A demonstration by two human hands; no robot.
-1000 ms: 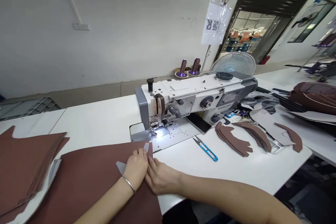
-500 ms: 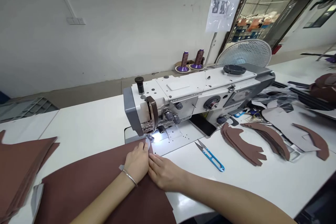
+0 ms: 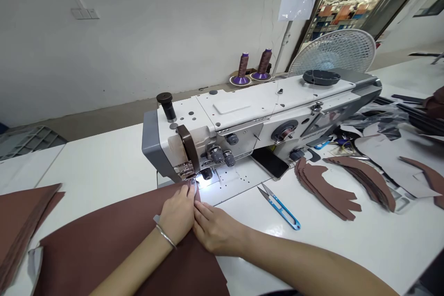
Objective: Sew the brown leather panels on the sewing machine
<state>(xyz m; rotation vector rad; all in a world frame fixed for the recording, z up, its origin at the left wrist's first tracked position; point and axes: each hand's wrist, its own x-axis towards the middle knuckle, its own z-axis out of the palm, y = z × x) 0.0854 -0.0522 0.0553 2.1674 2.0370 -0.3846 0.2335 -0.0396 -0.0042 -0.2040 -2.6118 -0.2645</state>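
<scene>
A brown leather-like panel (image 3: 104,236) lies under the needle area of a white sewing machine (image 3: 239,115), whose lamp lights the stitching spot. My left hand (image 3: 177,212), with a silver bangle at the wrist, presses on the panel close to the presser foot (image 3: 193,181). Its fingers are together, over a narrow pale strip (image 3: 195,188) at the panel's edge. My right hand (image 3: 215,229) grips the panel's right edge just nearer to me, touching the left hand; its thumb side is partly hidden. Blue thread snips (image 3: 282,210) lie to the right of the right hand.
More brown panels (image 3: 24,222) are stacked at the left. Curved brown pieces (image 3: 322,187) lie at the right, near a black phone (image 3: 270,162) on the machine bed. Two thread cones (image 3: 243,68) and a white fan (image 3: 335,53) stand behind the machine.
The camera view has shifted and come slightly closer to the machine. Both hands stay on the panel near the presser foot, with hardly any movement against it.
</scene>
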